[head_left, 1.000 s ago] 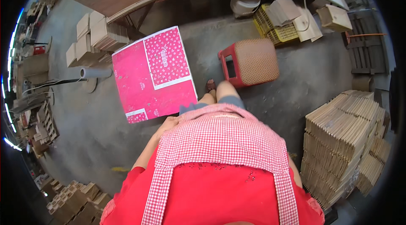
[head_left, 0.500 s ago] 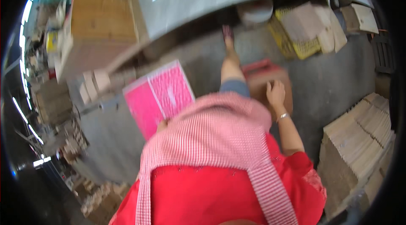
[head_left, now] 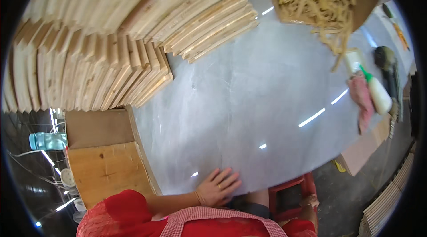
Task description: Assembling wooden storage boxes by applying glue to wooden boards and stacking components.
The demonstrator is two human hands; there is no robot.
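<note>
Head view: the left hand (head_left: 218,187) lay spread and empty on the grey tabletop (head_left: 213,117); the right hand (head_left: 310,200) met the red stool (head_left: 309,185) beside it — grip unclear — probably light, stiff, best held by its frame.

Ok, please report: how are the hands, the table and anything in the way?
Left hand open, at near edge of table. Right hand at stool, grip unclear. Boards stacked far left, away from hands.
</note>
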